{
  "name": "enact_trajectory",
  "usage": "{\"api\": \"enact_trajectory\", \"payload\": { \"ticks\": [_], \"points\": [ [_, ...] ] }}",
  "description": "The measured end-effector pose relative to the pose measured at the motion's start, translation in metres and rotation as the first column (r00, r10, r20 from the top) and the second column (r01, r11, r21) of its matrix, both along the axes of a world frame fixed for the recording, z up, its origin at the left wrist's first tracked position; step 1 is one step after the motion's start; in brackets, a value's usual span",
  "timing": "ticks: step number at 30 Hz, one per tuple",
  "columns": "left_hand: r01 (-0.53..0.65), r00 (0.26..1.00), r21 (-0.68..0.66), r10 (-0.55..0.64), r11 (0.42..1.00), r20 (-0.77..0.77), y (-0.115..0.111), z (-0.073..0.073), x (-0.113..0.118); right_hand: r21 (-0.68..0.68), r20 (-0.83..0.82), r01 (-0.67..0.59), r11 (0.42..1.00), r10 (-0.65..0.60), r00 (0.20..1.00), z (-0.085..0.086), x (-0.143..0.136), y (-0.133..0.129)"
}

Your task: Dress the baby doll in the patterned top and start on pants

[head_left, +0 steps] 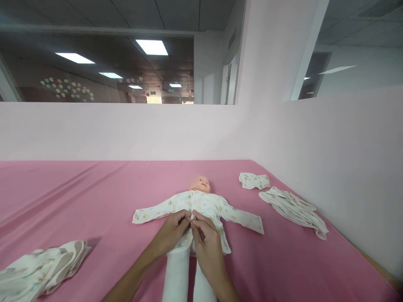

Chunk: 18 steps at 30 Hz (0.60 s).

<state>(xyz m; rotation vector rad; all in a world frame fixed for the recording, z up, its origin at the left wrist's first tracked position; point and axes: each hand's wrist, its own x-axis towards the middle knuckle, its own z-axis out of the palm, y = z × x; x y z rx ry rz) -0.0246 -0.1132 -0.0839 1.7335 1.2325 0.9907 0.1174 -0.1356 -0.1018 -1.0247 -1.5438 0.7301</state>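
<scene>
A baby doll [199, 184] lies on its back on the pink sheet [103, 197], head away from me. It wears a white printed top [217, 207] with both sleeves spread out sideways. Its bare white legs [176, 274] point toward me. My left hand [171, 233] and my right hand [206, 237] meet at the middle front of the top, near its lower edge, each pinching the fabric there.
A small folded printed garment [254, 180] lies right of the doll's head. A rumpled white garment [292, 207] lies beyond it near the right wall. Another bundled white cloth [44, 268] sits at the lower left. A pale wall borders the bed behind and right.
</scene>
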Motion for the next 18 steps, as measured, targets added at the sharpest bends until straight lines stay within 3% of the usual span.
{"api": "enact_trajectory", "payload": {
  "ticks": [7, 13, 18],
  "points": [
    [-0.013, 0.998, -0.024, 0.015, 1.0, 0.068, 0.002, 0.002, -0.001, 0.043, 0.076, -0.025, 0.999, 0.021, 0.997, 0.005, 0.001, -0.002],
    [-0.076, 0.995, -0.049, 0.079, 0.996, 0.057, 0.003, -0.001, 0.004, -0.038, -0.04, 0.058, 0.998, -0.06, 0.997, -0.005, -0.003, -0.003],
    [-0.072, 0.996, -0.043, 0.074, 0.996, 0.05, 0.004, -0.001, 0.003, 0.053, 0.024, 0.076, 0.996, -0.077, 0.997, -0.01, -0.003, -0.001]
  ]
}}
